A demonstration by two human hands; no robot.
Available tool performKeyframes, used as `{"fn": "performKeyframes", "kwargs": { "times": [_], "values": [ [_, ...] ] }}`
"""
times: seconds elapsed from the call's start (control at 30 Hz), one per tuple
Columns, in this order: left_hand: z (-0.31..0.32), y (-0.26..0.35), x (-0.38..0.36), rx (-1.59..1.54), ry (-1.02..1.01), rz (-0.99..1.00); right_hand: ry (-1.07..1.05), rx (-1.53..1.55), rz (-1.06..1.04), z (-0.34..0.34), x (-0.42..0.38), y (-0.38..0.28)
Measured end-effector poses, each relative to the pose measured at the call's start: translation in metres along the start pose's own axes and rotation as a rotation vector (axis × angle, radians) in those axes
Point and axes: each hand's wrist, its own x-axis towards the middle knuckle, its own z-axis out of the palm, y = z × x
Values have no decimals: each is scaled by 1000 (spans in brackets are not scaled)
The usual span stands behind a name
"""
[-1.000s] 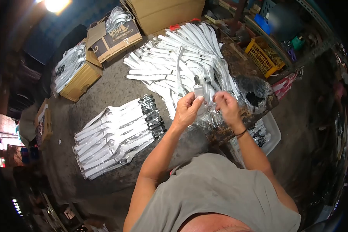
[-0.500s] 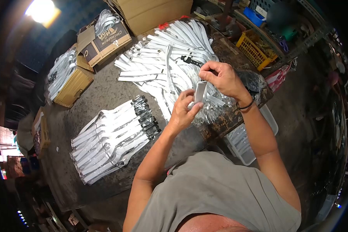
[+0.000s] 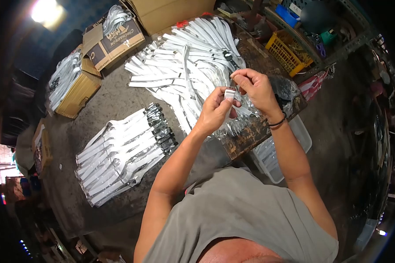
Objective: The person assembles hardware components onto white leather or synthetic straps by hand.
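My left hand grips a folded white strap between thumb and fingers, its end pointing up. Just to the right, my right hand is closed in a pinch near that end. A black notched plastic strip sticks out beyond the right fingertips and appears held there; the fingers partly hide the grip. Under and beyond both hands spreads a big pile of loose white straps, with clear plastic wrapping near the table corner. To the left lies a neat row of bagged white straps with black buckle ends.
Two cardboard boxes, one printed and one plain, hold more straps at the back left. A yellow basket stands on the right-hand shelf. Below the worn table edge sits a clear plastic bin.
The white strap piece between my hands now sits lower and shows less length above the left fingers. The black strip has swung from pointing left to pointing up and away.
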Motion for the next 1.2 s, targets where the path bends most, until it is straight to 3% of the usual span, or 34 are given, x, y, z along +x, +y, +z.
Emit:
{"fn": "performKeyframes", "kwargs": {
  "times": [0.2, 0.4, 0.6, 0.73, 0.83, 0.93, 0.97, 1.07, 1.2],
  "values": [
    [-13, 3, -2, -260, 85, -206, 91, -55, -11, -10, -8, 13],
    [-6, -3, -2, -44, -52, -148, -9, -282, -52, 4, 2, 19],
    [-18, -4, -5, -12, -70, -167, 101, -113, -50, -3, 18, 27],
    [-23, -2, -1, -15, -43, -226, 123, -20, 108, 2, 19, 23],
    [-20, -4, 0, -52, 33, -257, 354, -543, -245, 8, 14, 26],
    [-19, -11, 1, -59, 105, -229, 210, -556, -242, 12, -3, 16],
    [-19, -12, 2, -48, 111, -213, 137, -628, -330, 13, -8, 21],
    [-15, -13, 2, -22, 111, -152, -7, -382, -145, 20, -14, 27],
    [-15, -19, 5, 55, 74, -87, -15, -361, -85, 18, -9, 30]
  ]
}}
